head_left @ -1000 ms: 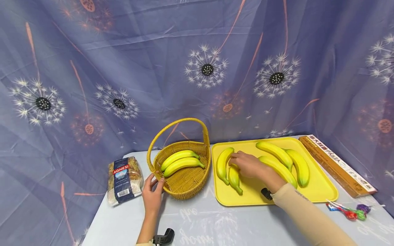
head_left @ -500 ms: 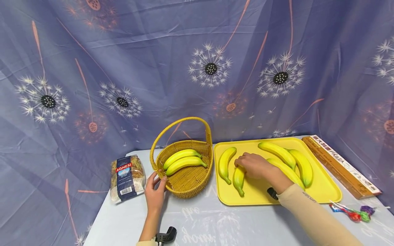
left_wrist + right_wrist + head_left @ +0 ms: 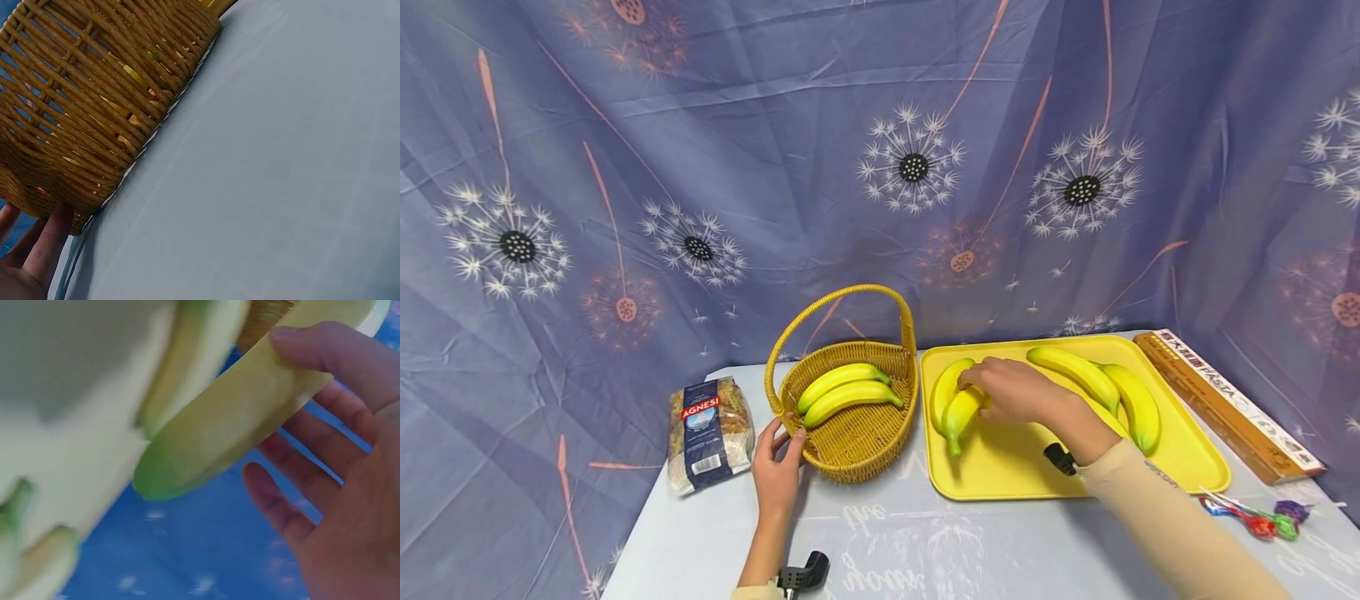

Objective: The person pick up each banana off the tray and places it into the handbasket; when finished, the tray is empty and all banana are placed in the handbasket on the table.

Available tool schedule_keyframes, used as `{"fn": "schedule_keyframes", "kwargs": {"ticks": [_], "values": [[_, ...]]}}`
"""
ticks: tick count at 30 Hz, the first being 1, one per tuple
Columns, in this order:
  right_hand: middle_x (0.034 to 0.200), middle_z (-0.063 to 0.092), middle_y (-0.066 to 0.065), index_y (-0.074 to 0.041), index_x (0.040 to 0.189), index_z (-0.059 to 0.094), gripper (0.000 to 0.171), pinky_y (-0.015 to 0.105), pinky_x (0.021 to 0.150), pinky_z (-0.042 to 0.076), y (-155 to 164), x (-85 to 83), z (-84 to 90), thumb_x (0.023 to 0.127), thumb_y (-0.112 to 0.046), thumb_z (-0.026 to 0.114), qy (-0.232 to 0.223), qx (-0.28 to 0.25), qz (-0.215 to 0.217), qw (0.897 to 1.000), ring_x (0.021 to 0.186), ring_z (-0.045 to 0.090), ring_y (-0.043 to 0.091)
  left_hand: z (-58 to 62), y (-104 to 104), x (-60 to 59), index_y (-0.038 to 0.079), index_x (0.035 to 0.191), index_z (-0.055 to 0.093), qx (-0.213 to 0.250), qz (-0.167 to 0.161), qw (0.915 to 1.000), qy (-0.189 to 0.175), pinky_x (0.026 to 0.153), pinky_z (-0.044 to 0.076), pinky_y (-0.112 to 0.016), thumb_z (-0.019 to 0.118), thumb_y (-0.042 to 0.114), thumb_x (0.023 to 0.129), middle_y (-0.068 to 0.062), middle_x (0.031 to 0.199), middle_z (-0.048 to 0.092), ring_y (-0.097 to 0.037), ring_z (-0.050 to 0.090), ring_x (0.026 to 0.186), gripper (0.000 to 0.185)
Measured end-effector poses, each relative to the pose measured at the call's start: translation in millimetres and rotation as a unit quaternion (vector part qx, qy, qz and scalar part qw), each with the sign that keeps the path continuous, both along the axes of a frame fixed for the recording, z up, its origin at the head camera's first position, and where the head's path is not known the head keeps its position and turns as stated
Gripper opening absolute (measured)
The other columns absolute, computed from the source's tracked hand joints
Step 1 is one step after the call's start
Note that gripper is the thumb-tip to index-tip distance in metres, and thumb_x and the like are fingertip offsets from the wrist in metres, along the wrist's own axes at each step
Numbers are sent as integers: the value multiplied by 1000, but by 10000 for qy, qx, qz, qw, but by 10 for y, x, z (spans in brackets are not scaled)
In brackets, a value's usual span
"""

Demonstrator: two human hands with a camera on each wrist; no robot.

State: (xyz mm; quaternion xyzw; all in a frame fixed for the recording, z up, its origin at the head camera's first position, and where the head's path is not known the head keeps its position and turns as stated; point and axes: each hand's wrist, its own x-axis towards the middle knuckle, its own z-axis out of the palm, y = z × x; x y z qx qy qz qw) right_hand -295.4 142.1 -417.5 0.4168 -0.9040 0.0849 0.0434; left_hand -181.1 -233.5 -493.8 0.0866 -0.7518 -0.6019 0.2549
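Note:
My right hand (image 3: 1018, 392) grips a yellow banana (image 3: 219, 425) with a green tip, thumb on one side and fingers on the other in the right wrist view. This banana is tilted over the yellow tray (image 3: 1007, 467), partly covering another banana (image 3: 949, 385) at the tray's left. Left of the tray stands a wicker basket (image 3: 861, 473) with a tall handle, two bananas (image 3: 850, 400) lying side by side in it. My left hand (image 3: 777, 475) holds the basket's left rim near the handle's foot; its fingers (image 3: 49, 247) touch the woven wall in the left wrist view.
Several bananas (image 3: 1138, 408) lie at the tray's right. An AGNESI pasta bag (image 3: 710, 437) stands left of the basket. A long pasta box (image 3: 1228, 404) lies along the tray's right edge, with wrapped lollipops (image 3: 1258, 525) in front of it. A patterned curtain (image 3: 820, 167) hangs behind.
My right hand has moved the banana left and up, so it now overlaps the leftmost one on the tray. The left hand stays at the basket rim.

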Motion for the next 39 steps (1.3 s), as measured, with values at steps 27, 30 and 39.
{"fn": "schedule_keyframes", "kwargs": {"ticks": [27,30,39], "values": [[63,29,-3,-17,70,47,26,28,51,22,-1885,-315,800,86,-12,66,-1513,1359,353,9785,55,23,12,1,-10,-12,1,132,56,99,-5,9999,39,68,59,-29,67,14,92,-11,133,51,-31,54,114,44],[69,42,-3,-15,82,54,13,28,53,29,-2024,-318,702,85,-10,65,-1726,1734,119,9695,59,33,12,-18,-11,-9,3,131,57,166,-33,9998,64,68,59,-31,67,13,91,-9,132,52,-31,55,113,43],[95,56,-3,-19,93,59,22,29,61,43,-2229,-220,369,79,-20,76,-2100,3136,-264,9257,79,48,15,-4,-21,0,5,132,57,-1,2,9999,102,66,58,-27,68,20,92,-9,133,51,-31,55,113,45]]}}
